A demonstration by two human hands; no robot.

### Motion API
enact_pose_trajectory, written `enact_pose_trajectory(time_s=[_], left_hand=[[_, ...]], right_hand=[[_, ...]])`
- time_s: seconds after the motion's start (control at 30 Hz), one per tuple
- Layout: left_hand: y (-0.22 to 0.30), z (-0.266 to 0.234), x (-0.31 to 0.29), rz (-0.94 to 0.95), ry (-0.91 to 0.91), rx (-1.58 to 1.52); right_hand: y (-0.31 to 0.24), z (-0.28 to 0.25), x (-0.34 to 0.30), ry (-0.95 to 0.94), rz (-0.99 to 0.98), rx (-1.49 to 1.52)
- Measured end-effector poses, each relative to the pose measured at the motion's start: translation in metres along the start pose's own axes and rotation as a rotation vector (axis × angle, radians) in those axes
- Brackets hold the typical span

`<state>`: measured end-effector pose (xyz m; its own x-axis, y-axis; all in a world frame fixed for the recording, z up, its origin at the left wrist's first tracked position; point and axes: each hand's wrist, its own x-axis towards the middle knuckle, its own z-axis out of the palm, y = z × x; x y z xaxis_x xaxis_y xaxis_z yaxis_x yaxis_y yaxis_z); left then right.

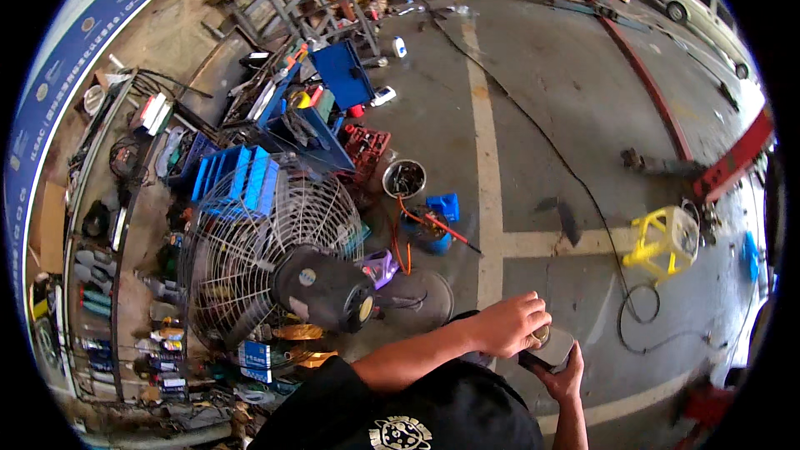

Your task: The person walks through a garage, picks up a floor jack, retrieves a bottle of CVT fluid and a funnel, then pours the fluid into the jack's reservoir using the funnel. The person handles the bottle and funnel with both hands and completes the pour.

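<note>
Hands joined on a small grey object, held at chest height over a workshop floor.

From below, the grey object [552, 347] is cupped by the right hand [565, 377], fingers curled up around its underside so that it is steadied. The left hand [510, 322] is laid over its top, closed down on a small round brassy part [541, 334], seemingly so that part can be worked against the supported body. What the object is cannot be told. To the left, a large caged fan [279, 262] is stood on its round base beside cluttered shelves [108, 225]. On the concrete floor [550, 100] ahead, a yellow stool [664, 239], a metal bowl [404, 178] and a black cable [583, 192] are seen, well apart from the hands.
</note>
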<state>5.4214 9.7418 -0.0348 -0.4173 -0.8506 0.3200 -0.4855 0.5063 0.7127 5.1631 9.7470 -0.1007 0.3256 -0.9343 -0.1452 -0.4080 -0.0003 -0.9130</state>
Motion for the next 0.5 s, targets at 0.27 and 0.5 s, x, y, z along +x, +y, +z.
enact_pose_trajectory(time_s=[0.27,0.5], left_hand=[[-0.141,-0.008,0.154,-0.061,0.058,-0.077],[-0.236,-0.088,0.326,0.154,-0.037,0.042]], right_hand=[[0.014,-0.053,0.203,-0.076,-0.049,0.086],[0.007,-0.111,0.386,-0.073,-0.034,-0.195]])
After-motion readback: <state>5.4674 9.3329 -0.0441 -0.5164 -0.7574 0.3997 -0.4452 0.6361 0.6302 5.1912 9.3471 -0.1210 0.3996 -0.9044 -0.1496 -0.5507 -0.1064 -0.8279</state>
